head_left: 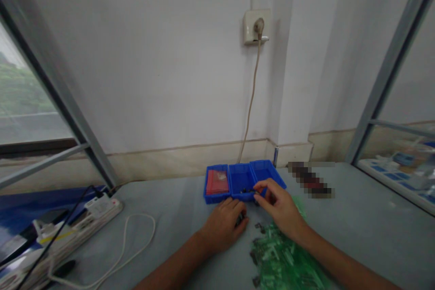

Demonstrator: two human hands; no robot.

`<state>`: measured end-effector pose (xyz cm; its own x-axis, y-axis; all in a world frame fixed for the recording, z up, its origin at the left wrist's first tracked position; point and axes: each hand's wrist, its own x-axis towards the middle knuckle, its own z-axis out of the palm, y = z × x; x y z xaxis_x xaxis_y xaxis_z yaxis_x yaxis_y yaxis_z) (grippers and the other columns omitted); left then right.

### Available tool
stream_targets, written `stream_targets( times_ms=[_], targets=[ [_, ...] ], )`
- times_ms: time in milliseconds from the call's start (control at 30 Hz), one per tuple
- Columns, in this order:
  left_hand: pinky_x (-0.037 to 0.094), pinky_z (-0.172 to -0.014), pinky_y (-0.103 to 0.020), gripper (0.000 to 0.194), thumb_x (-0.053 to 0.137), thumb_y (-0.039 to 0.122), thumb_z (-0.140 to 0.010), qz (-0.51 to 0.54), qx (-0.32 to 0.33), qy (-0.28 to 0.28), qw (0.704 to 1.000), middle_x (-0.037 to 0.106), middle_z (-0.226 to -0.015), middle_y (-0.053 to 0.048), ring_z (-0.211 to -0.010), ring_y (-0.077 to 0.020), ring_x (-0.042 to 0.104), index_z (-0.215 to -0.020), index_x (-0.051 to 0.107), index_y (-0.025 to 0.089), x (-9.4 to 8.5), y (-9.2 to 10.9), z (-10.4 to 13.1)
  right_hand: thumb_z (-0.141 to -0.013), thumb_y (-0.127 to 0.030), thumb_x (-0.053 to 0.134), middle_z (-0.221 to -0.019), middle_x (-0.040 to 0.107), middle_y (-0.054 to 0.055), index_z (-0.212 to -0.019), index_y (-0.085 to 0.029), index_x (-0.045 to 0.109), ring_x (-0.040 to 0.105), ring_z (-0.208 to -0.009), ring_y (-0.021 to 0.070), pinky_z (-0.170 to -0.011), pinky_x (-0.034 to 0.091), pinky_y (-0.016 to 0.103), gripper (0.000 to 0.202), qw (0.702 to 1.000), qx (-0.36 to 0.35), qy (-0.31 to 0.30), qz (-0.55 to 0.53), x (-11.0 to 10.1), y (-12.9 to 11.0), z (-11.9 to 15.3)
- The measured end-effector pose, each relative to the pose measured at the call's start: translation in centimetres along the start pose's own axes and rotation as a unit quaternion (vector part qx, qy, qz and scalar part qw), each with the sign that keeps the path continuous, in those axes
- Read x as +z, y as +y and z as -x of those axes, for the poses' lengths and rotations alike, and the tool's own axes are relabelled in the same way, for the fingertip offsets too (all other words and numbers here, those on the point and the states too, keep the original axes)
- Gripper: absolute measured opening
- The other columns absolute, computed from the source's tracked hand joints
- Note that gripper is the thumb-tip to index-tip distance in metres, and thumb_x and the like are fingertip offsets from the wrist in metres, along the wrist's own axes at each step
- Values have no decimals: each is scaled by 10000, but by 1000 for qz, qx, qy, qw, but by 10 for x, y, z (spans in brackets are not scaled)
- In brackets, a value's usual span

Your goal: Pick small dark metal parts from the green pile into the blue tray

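Note:
My left hand (224,225) rests on the grey table in front of the blue bins, its fingers curled. A small dark object shows between its thumb and fingers, too blurred to name. Over the front of the middle blue bin (240,173), my right hand (280,207) has thumb and forefinger pinched together; what is between the tips is too small to make out. Several small dark parts (244,190) lie in that bin. Beneath my right wrist spreads a pile of green clear-plastic pieces (285,258), with small dark metal-looking bits along its left edge.
The left blue bin (210,199) holds red packets (217,183); a third blue bin (267,168) adjoins at right. Power strips (98,219) and a white cable (154,224) lie at left. A pixelated item (311,180) is at back right. A wall socket (256,27) has a plugged-in cord.

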<state>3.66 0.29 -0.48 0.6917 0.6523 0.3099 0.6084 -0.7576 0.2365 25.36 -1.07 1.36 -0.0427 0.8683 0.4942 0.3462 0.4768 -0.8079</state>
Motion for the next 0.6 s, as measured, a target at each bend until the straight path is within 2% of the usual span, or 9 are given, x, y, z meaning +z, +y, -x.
stream_targets(
  times_ms=[100,167,300,467,600],
  targets=[
    [424,-844,-326,81,613,201,-970,0,1,3,1000,626,-1029,-32,-976,-229,554,-1018,549,213,0,0,0,-921,-292,685,-906,649,20,-1006,-258,720,539,-663,172,-642,429,304,97,999,-27,-14,25,0,-6,2],
    [425,-837,-326,82,615,201,-968,-1,0,-2,1000,626,-1031,-32,-976,-229,554,-1018,551,211,-1,1,0,-915,-302,695,-902,651,22,-990,-255,728,539,-666,173,-644,429,305,95,1000,-20,-14,19,0,-7,2],
    [425,-826,-327,73,609,201,-967,-1,-7,-12,1000,629,-1034,-35,-972,-232,556,-1019,560,213,-4,2,0,-872,-394,745,-825,666,12,-993,-237,723,535,-625,165,-590,422,285,199,998,48,-6,-40,-1,0,-4],
    [426,-820,-328,57,590,212,-974,-1,-5,-13,1000,628,-1031,-40,-976,-236,556,-1023,561,216,-6,3,0,-884,-592,655,-743,657,3,-1036,-215,668,418,-433,105,-398,290,234,407,974,154,3,-167,1,9,-8],
    [428,-830,-335,52,577,217,-976,-2,-2,-13,1000,629,-1031,-43,-972,-236,559,-1024,558,217,-5,2,0,-840,-598,706,-651,561,-39,-988,-209,663,373,-438,90,-396,262,212,419,951,196,16,-239,5,8,-7]
  ],
)
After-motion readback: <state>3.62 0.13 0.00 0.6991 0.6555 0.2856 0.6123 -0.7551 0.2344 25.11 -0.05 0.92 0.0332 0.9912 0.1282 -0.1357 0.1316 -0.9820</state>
